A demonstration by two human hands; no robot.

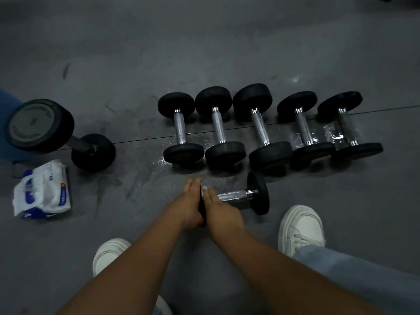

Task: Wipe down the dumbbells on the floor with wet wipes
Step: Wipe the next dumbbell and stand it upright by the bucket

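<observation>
Grey rubber floor [227,53] below me: one dumbbell [238,194] lies apart from the row [218,126], its near head sandwiched between my flat left hand [189,202], steadying it, and straight-fingered right hand [219,209] pressing a wet wipe [203,189].

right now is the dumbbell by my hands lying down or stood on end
Lying on its side: the dumbbell has its handle level along the floor and one head resting on its rim.
</observation>
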